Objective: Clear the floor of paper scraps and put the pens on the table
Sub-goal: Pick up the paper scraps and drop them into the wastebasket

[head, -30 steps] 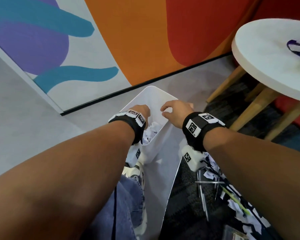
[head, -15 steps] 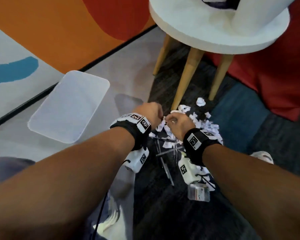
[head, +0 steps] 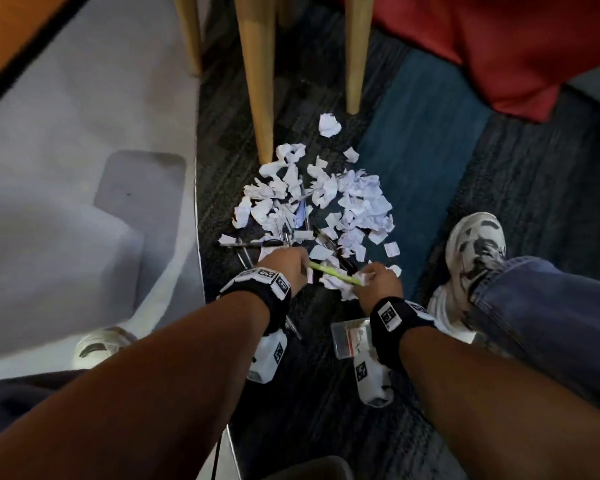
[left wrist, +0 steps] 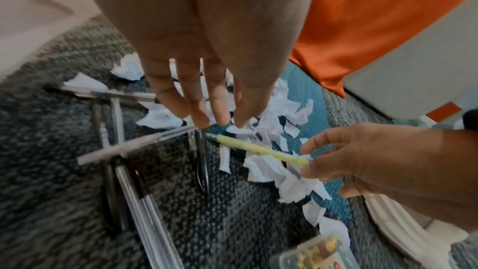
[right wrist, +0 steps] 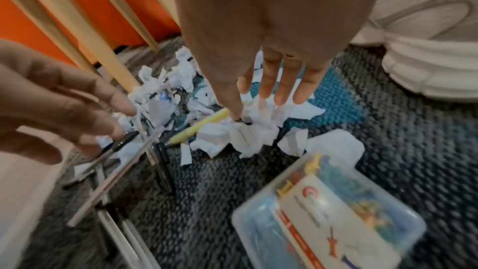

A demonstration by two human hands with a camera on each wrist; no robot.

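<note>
Several torn white paper scraps (head: 326, 199) lie heaped on the dark carpet beside the table legs (head: 257, 74). Several black and clear pens (left wrist: 121, 146) lie crossed at the heap's left edge. A yellow-green pen (head: 333, 274) lies on the scraps between my hands. My left hand (left wrist: 217, 122) hangs over the pens with straight fingers, its fingertips just at them, holding nothing. My right hand (right wrist: 271, 105) reaches down with straight fingers onto crumpled scraps (right wrist: 248, 134). Its thumb and forefinger flank the yellow-green pen's end (left wrist: 302, 161) without clearly gripping it.
A clear plastic box of push pins (right wrist: 331, 212) lies on the carpet under my right wrist. A white bin (head: 66, 209) stands at the left. My shoe (head: 475, 251) is planted at the right, and a red seat (head: 499, 36) stands behind it.
Both hands left the white bin and came down to the scrap heap under the table. The view swung from the bin to the floor.
</note>
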